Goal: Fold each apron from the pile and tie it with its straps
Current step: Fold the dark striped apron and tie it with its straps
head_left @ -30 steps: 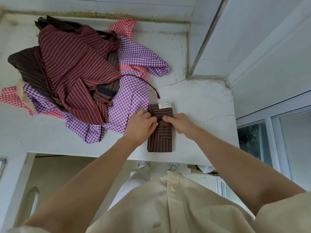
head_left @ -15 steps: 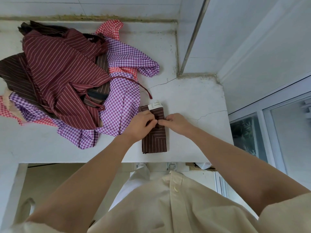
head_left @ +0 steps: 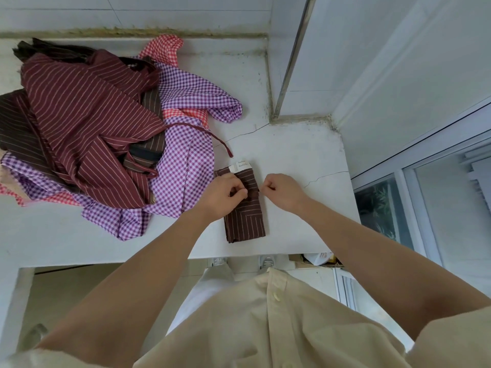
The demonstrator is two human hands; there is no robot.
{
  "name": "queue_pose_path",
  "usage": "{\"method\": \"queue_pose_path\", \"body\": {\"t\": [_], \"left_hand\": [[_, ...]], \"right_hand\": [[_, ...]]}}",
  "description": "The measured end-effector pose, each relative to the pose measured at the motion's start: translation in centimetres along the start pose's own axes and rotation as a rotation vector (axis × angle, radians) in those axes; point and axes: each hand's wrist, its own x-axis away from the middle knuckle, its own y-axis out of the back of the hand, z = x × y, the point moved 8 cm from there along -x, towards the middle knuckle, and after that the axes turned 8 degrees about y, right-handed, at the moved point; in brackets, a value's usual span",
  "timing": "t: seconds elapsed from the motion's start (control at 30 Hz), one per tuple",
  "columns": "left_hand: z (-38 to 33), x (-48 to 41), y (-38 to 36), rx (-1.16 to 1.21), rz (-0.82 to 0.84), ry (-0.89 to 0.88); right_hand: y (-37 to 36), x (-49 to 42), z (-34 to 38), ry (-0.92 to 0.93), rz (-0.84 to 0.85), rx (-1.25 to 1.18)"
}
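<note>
A dark brown striped apron (head_left: pixel 245 219), folded into a narrow packet with a white label at its far end, lies on the white counter (head_left: pixel 297 155). My left hand (head_left: pixel 221 193) rests on the packet's left side and pinches a strap at its middle. My right hand (head_left: pixel 283 191) sits just right of the packet, fingers curled, pinching the other strap end; the strap itself is barely visible. The pile of unfolded aprons (head_left: pixel 87 123) lies to the left: maroon striped on top, purple and red gingham beneath.
A maroon strap (head_left: pixel 212 139) trails from the pile toward the packet. A wall corner and metal frame (head_left: pixel 292 62) rise behind the counter; a window (head_left: pixel 425 208) is at right. The counter's front edge runs just below the packet.
My hands, which met over the packet's middle, have drawn apart sideways; the right hand now sits off the packet's right edge. The view has shifted slightly.
</note>
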Motion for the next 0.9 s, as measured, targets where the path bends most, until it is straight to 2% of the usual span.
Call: {"method": "queue_pose_path", "body": {"t": [0.2, 0.37, 0.47, 0.6, 0.9], "left_hand": [[-0.4, 0.3, 0.2, 0.098, -0.027, -0.032], [0.0, 0.6, 0.4, 0.169, -0.225, 0.097], [0.2, 0.5, 0.4, 0.164, -0.279, 0.136], [-0.1, 0.6, 0.5, 0.18, -0.299, 0.121], [-0.9, 0.5, 0.4, 0.088, -0.301, 0.052]], "right_hand": [[0.8, 1.1, 1.7, 0.202, -0.084, -0.014], [0.7, 1.6, 1.8, 0.25, -0.176, -0.025], [1.4, 2.2, 2.5, 0.348, -0.264, 0.073], [1.0, 2.0, 4.3, 0.485, -0.206, 0.206], [0.8, 2.0, 5.5, 0.632, -0.203, 0.216]]}}
